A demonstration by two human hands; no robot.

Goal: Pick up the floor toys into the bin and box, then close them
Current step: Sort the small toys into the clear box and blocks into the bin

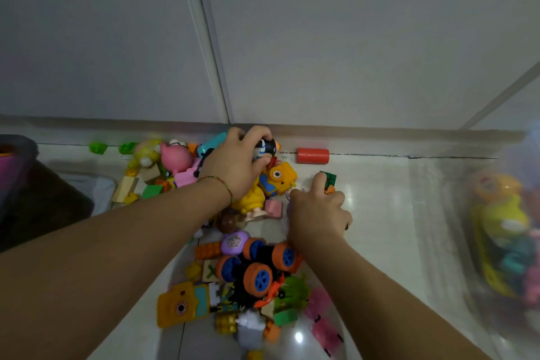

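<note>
Now the left hand (233,168) curls its fingers round a penguin toy (266,148). Seemingly the right hand (317,213) pinches a green block (330,178).

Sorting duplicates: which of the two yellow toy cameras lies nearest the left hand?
The far camera, right beside the left hand, near the wall. The near camera lies at the pile's near edge, well away from that hand.

toy pile (257,272) – centre | cylinder (312,156) right of it, by wall (350,38) | bin (444,199) far right
</note>
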